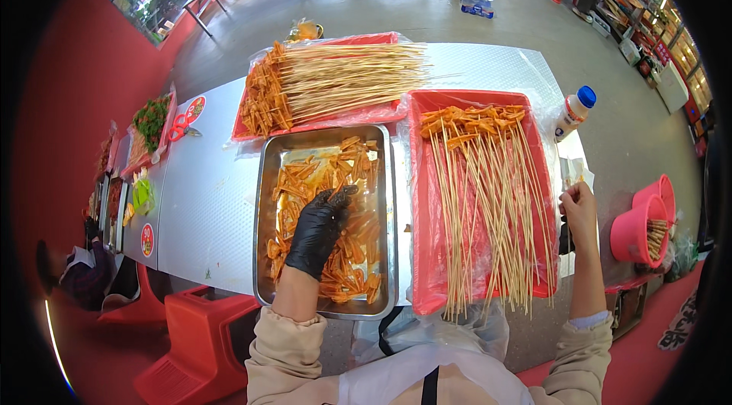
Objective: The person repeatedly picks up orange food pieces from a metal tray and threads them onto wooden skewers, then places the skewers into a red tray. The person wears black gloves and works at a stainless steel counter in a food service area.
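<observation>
My left hand (322, 231), in a black disposable glove, is inside a steel tray (392, 233) of orange-brown sauced food strips (343, 267). A sauced piece (337, 190) shows between its thumb and fingers. My bare right hand (579, 207) has curled fingers beside the right rim of a red plastic tray (423, 267). Whether it pinches anything is unclear; a dark object (566, 236) is partly hidden below it. Lined with clear film, that red tray holds bamboo skewers (486, 205) threaded at their far ends with the same food (472, 122).
Behind the steel tray, another red tray (326, 127) is heaped with loaded skewers (354, 76). A blue-capped bottle (573, 113) stands right. Red-handled scissors (182, 127) lie left. Pink buckets (639, 230) stand at right, a red stool (200, 342) at lower left. Another person (86, 273) is far left.
</observation>
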### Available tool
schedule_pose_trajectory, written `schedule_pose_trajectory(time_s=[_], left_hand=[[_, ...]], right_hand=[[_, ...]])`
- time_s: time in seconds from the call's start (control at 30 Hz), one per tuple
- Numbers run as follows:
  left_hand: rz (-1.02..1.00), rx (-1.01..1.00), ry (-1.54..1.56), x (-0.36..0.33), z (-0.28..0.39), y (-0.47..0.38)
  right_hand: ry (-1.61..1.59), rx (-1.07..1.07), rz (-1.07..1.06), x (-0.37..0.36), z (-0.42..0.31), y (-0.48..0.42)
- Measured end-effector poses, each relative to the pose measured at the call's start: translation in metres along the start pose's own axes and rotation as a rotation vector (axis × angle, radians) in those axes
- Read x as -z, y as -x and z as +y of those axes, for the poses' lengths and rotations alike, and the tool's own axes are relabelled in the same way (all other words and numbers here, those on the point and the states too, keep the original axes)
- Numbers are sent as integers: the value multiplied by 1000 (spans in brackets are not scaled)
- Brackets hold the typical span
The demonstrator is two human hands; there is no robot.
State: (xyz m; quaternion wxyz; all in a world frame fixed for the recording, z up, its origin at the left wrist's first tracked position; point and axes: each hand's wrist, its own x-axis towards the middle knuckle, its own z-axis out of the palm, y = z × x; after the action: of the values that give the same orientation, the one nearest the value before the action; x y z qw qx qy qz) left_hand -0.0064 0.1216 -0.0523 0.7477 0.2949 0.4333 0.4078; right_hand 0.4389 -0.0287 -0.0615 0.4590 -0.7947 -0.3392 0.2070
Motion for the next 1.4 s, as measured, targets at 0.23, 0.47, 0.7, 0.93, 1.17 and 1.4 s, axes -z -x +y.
schedule_pose_trajectory(time_s=[0.23, 0.47, 0.7, 0.93, 1.17, 1.4], left_hand=[[25, -2, 49, 2, -3, 15], [-142, 28, 178, -5, -4, 42], [-93, -107, -388, -16, -5, 53], [-91, -9, -120, -23, 1, 58], [-128, 119, 328, -31, 1, 62], [-204, 116, 341, -32, 1, 60]], right_hand=[[-80, 79, -151, -12, -99, 106], [110, 541, -484, -90, -136, 149], [221, 721, -487, -116, -148, 155], [471, 904, -400, -113, -156, 160], [144, 723, -553, -121, -149, 160], [-212, 85, -832, -123, -148, 156]])
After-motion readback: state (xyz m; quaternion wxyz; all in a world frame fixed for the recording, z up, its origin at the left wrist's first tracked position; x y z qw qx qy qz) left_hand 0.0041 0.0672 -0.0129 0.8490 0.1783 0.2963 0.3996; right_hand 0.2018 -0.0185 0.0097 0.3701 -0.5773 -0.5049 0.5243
